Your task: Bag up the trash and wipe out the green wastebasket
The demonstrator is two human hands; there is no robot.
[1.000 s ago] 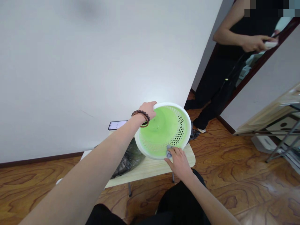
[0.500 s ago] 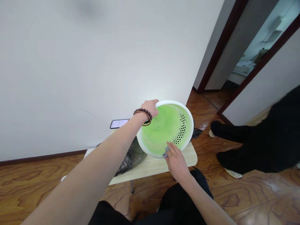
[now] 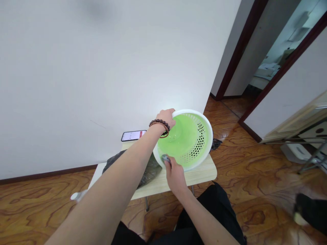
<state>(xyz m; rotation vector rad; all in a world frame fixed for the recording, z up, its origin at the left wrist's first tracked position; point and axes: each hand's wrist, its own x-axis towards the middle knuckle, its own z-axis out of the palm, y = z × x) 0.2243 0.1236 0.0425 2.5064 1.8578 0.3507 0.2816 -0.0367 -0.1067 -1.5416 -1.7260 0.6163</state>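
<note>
A round green basket (image 3: 189,136) with a white rim and a perforated side is tilted above a small pale wooden table (image 3: 201,173). My left hand (image 3: 167,118) grips its rim at the upper left, the fingers curled over the edge. At the lower left of the rim, my right hand (image 3: 175,172) pinches a small greyish cloth (image 3: 166,158) against the inner wall. Beaded bracelets circle my left wrist.
A phone (image 3: 131,135) lies by the wall at the table's back. Dark plastic bags (image 3: 150,170) are left of the basket, and another (image 3: 216,144) shows behind its right side. A white bottle (image 3: 76,196) is at lower left. A person's foot (image 3: 300,217) is at lower right.
My right hand with the cloth has moved left along the basket's rim. The basket has shifted slightly right in view. The person at the right has moved mostly out of view.
</note>
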